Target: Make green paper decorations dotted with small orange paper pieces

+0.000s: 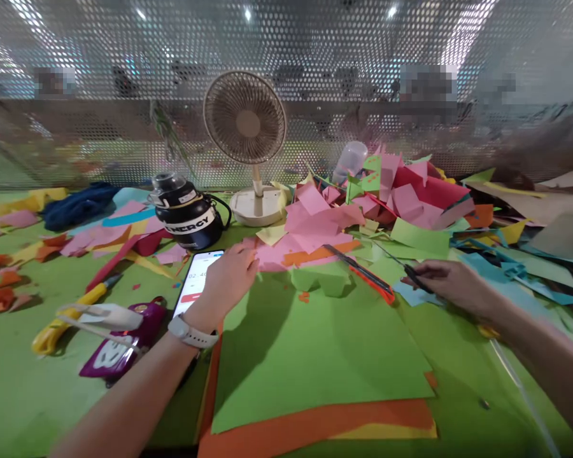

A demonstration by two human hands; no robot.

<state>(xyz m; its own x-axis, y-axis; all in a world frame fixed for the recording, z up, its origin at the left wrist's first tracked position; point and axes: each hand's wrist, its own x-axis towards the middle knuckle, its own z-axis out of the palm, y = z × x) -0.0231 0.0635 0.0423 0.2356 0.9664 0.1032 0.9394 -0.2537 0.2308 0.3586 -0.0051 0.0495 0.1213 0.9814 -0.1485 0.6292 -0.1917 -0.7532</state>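
Note:
My left hand [232, 270] lies palm down, fingers stretched out, over the edge of a lit phone [191, 280] and beside pink paper scraps [310, 219]. Nothing shows in its grasp. In my right hand [442, 283] is a black-handled tool with a thin metal blade [413, 277], pointing up and left; its exact kind is unclear. Between my hands lies a green paper sheet [315, 356] on top of an orange sheet [286, 432]. A folded green paper piece [322, 280] rests at its far edge, near a red-and-black cutter knife [363, 273].
A desk fan [248, 121] and a black bottle [186, 216] stand behind. Colored scraps pile up at back right. At left lie a yellow-handled tool [71, 315] and a purple case [119, 343]. A perforated metal screen [315, 63] closes off the back.

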